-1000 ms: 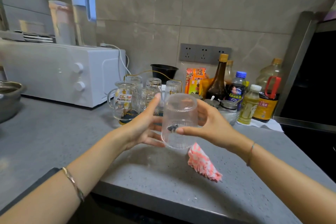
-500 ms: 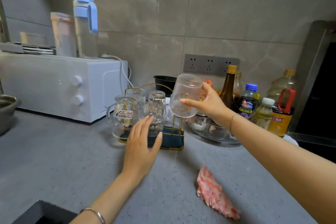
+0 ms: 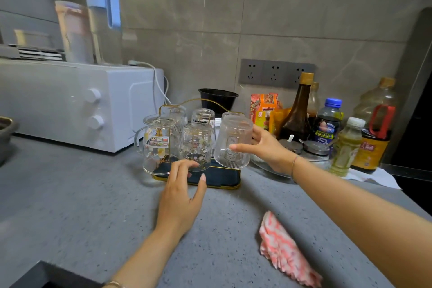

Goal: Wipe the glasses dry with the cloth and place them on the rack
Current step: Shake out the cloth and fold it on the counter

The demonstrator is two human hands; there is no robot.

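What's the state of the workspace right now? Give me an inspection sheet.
Surface: grey speckled countertop.
Job's things: ribbed glass upside down at the right end of the rack, cannot tell if it is set down; other upturned glasses stand on the rack; pink-and-white cloth lies on the countertop.
Clutter: bottles right of the rack; black bowl behind it.
Hands: right hand grips the ribbed glass; left hand relaxed, fingertips at the rack's front.
Cables: white cord behind the white oven.
Surroundings: tiled wall with sockets.
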